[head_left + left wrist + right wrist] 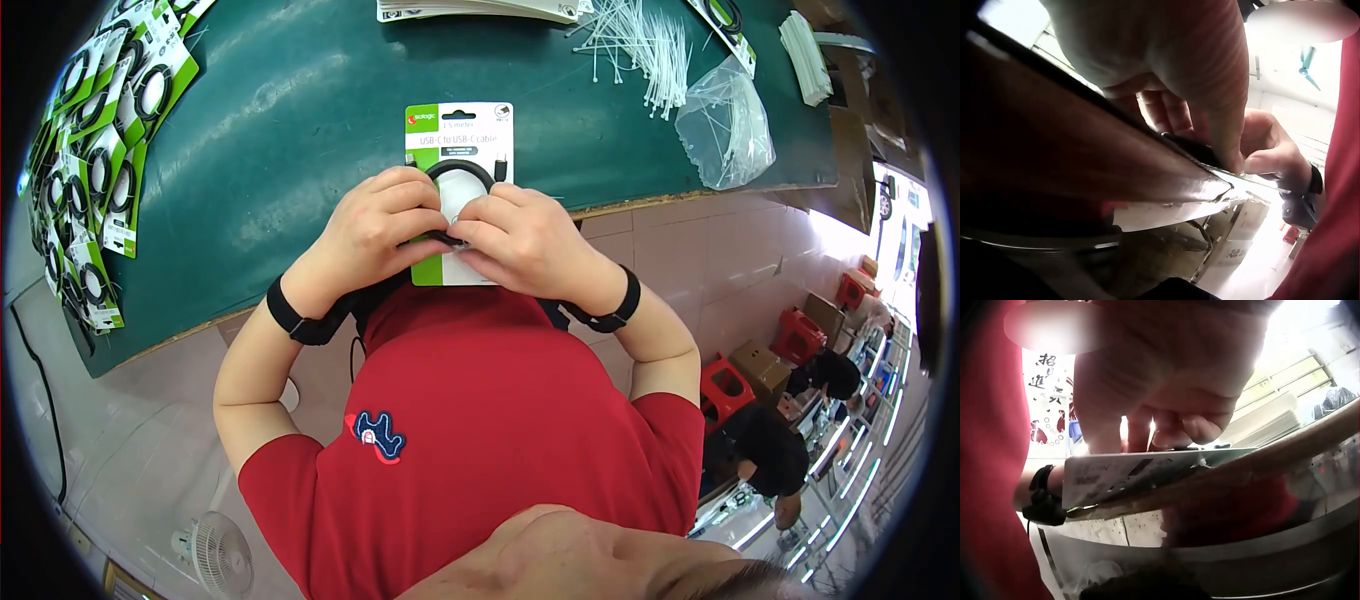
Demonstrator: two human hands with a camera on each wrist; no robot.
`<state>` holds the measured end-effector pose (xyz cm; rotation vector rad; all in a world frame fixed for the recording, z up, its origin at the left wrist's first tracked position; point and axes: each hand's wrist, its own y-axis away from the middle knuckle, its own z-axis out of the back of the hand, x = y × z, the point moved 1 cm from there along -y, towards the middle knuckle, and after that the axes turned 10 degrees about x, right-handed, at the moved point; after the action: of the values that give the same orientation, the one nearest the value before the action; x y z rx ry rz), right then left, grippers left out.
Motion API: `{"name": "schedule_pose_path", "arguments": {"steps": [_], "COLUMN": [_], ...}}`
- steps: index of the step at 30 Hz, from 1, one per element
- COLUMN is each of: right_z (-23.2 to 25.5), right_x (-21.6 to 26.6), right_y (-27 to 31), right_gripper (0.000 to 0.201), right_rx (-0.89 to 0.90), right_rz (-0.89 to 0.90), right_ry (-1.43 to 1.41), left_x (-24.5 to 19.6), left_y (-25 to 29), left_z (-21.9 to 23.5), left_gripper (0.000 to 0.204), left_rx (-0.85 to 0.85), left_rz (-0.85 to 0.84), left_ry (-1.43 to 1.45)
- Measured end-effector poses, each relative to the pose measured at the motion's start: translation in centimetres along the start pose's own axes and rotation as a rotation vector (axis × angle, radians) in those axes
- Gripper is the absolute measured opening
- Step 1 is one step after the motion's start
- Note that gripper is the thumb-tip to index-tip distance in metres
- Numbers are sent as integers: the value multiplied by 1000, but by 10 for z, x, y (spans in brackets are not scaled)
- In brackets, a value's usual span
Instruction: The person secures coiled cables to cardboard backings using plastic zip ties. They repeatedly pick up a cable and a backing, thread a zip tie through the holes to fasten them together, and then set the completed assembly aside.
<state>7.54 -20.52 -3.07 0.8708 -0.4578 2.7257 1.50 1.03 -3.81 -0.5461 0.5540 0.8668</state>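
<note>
1. Head view: red short-sleeved fabric shirt (500, 400) nearest. Beyond it, white-and-green cardboard hanging card (491, 125) at the near edge of the green table (290, 150), coiled black cable (462, 166) on its face. Left hand (385, 222): fingers curled, gripping the coil's lower left. Right hand (520, 238): fingers bent, pinching at the coil's lower right. Tie between fingertips? Can't tell.
   - Step, my read: fastening coil to card. Next move calls for coil held flat and centred while the fastening gets closed.
   - Card reads "1.5 meter", "USB-C to USB-C cable". Logo on green corner seems to end "ologic"; dark strip too small.
   - Loose white plastic ties (660, 70) at far right, carded cables (100, 175) piled left.

2. Left wrist view: left fingers bent down over dark cable, right fingertips close by. Brown cardboard carton (1238, 234) has dark characters, too blurred to read.

3. Right wrist view: card slants under bent right fingers, grip partly hidden. Print on it illegible. White wall poster (1047, 394) shows "招"; rest partly cut off.
</note>
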Motion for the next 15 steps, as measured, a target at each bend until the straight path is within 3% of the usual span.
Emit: {"name": "schedule_pose_path", "arguments": {"steps": [15], "right_z": [0], "right_x": [-10], "right_y": [2], "right_gripper": [22], "right_rx": [58], "right_rz": [-8], "right_ry": [-24], "left_x": [1], "left_y": [3], "left_z": [-10], "left_gripper": [23], "left_rx": [-27], "left_rz": [-35], "left_ry": [-54]}}
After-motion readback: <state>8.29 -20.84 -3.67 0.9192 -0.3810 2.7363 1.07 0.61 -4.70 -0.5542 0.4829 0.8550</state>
